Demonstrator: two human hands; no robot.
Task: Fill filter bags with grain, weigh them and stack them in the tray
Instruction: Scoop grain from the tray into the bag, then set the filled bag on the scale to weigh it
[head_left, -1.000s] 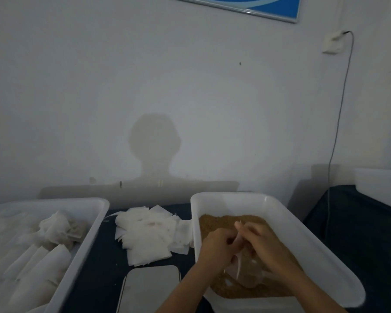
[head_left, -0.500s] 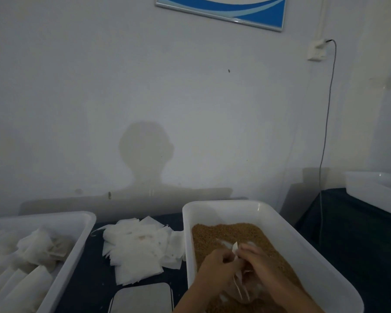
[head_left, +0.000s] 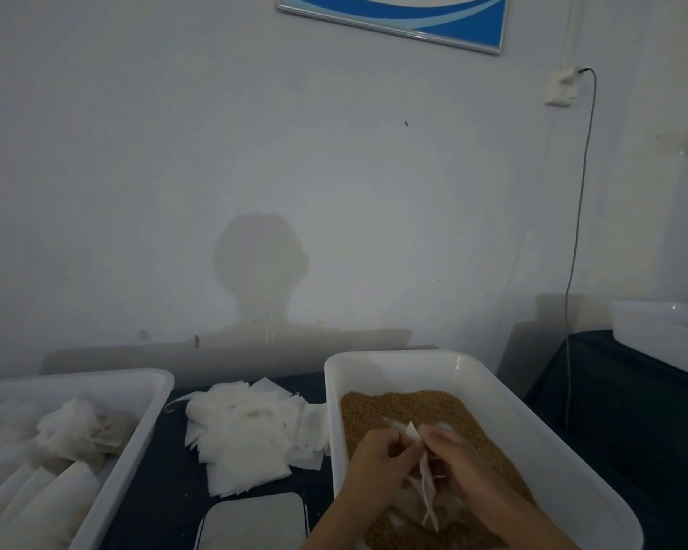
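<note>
Both hands meet over the grain tub (head_left: 533,438), low and right of centre. Left hand (head_left: 378,462) has its fingers curled in, pinching one side of a thin white filter bag (head_left: 425,470); right hand (head_left: 459,464) curls round the other side, fingertips closed on the paper near its top edge. Between them the bag hangs down as a narrow crumpled strip, its upper corner sticking up just above the knuckles and its lower end trailing toward the grain (head_left: 406,406). Whether the bag has any grain in it I cannot tell.

Brown grain covers the floor of the white tub, which stands on a dark table (head_left: 167,470). Just left of the tub lies a loose pile (head_left: 243,434) of flat empty bags, its right edge touching or nearly touching the tub wall. Near the bottom edge, between pile and tub, sits a scale (head_left: 255,524) with a pale flat top, only partly in view.

At far left a white tray (head_left: 148,426) holds filled bags (head_left: 48,498): several lie side by side in the near part, and a crumpled heap sits behind them.

Behind is a pale wall with a person's shadow (head_left: 259,271) on it, a framed blue-and-white picture (head_left: 394,13) at the top, and a socket (head_left: 561,87) with a cable (head_left: 580,216) running down. At right, on a separate dark surface, another white tub (head_left: 660,335) is partly in view.
</note>
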